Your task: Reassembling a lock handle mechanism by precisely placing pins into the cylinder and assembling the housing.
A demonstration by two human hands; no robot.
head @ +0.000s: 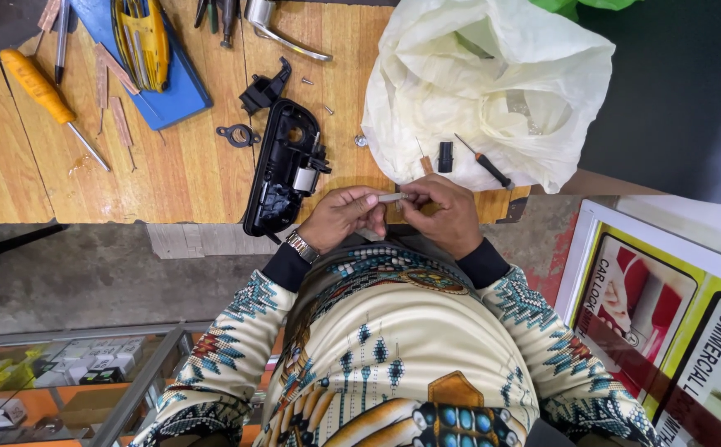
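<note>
A small pin (391, 198) is pinched between both hands, left hand (342, 217) and right hand (441, 213), at the bench (186, 165) edge, kept close for fine work, beside the black housing (284, 170)

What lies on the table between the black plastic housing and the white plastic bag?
In the head view, between the black plastic housing and the white plastic bag lie a few small screws and a small round metal part.
</note>
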